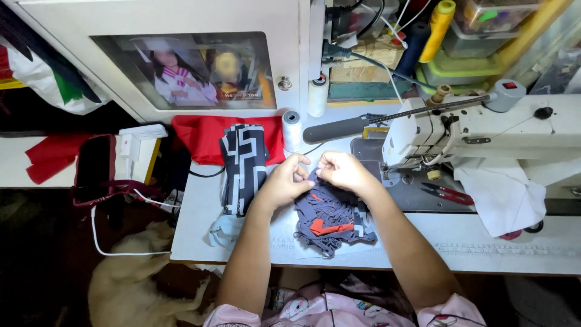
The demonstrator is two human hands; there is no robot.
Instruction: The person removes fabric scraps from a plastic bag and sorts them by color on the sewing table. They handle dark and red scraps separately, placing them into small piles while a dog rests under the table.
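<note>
Left hand: fingers curled narrow, pinching the top edge of a small dark cloth piece at the middle of the table.
Right hand: fingers bent close, gripping the same cloth piece from the other side; the fingertips of both hands nearly meet.
Cloth piece: held just above the heap, between the two hands; its exact shape cannot be told, as the fingers cover most of it.
Heap: a pile of dark grey pieces with white lines and red-orange bits, lying on the table directly under the hands and touching the near edge of the machine bed.
Folded stack: patterned dark cloth with pale lines, lying lengthwise just left of the left hand, its far end resting on the red cloth.
Red cloth: spread at the back of the table, against the white cabinet.
Spool: white thread, upright, just right of the red cloth.
Sewing machine: white, on the right of the table (its head stands just beyond the right hand).
Snips: red-handled, lying on the machine bed, right of the heap.
White rag: draped beside the snips.
Dog: pale, lying on the floor below the table's left edge.
</note>
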